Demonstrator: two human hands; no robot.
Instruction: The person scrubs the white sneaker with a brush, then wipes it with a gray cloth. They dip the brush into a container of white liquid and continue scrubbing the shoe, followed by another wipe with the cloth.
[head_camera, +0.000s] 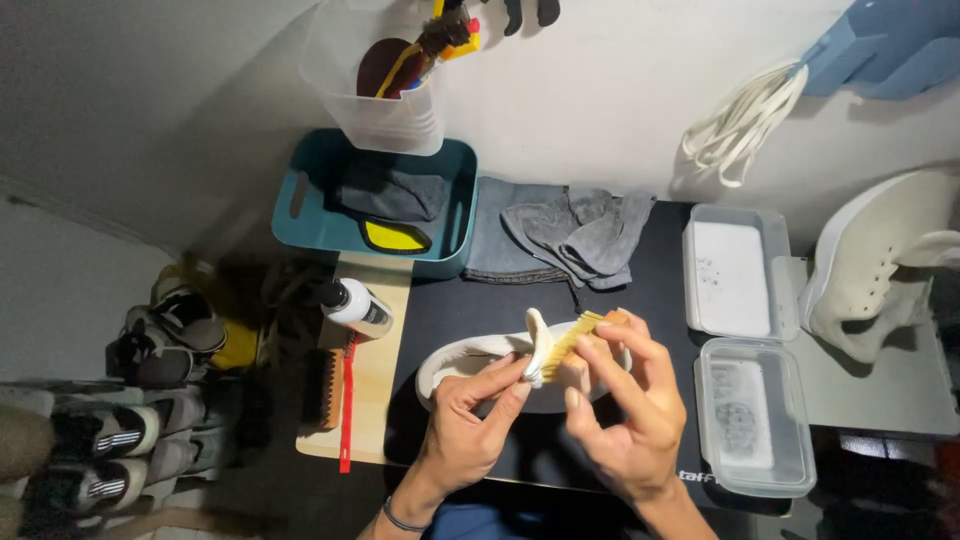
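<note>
Lying on its side at the left edge of the worktop (450, 310), on the pale wooden board (375, 370): white plastic bottle (357, 306), black cap toward the left, dark band of label wrapped round its body. At the right end, two clear rectangular plastic containers with rounded corners, set end to end and touching: farther clear container (735, 272), white inside; nearer clear container (752, 415), greyish inside with a dark patch. Behind the board, teal plastic bin (300, 205) with a slot handle. Above the bin, translucent tub (375, 110). No signs or screens in view.
</note>
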